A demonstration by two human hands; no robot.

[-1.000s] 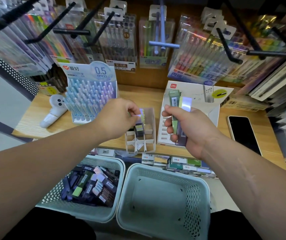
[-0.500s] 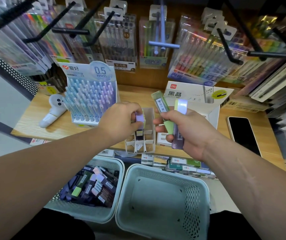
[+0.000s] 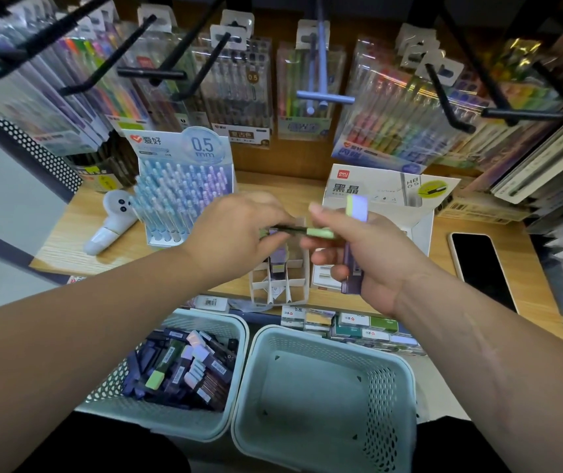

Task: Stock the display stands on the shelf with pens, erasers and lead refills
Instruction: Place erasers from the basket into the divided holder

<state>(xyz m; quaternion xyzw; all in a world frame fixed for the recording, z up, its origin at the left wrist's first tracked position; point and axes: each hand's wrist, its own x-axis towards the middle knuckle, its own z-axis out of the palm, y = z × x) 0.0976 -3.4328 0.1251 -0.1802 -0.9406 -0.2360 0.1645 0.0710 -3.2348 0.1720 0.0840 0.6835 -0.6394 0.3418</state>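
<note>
Green lead refill [image 3: 319,232] lies level at frame centre above the display stand [image 3: 262,292], spanning 2 hands: left hand [image 3: 235,230] pinches its dark end, right hand [image 3: 375,261] grips its cap and a purple refill [image 3: 352,264].

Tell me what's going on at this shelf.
A person is stocking lead refills. Their left hand pinches one end of a green lead refill case, held level above the white display stand. The right hand grips a purple lead refill case upright. Another purple case already stands in the stand; more refill cases wait in the left basket below.
</note>
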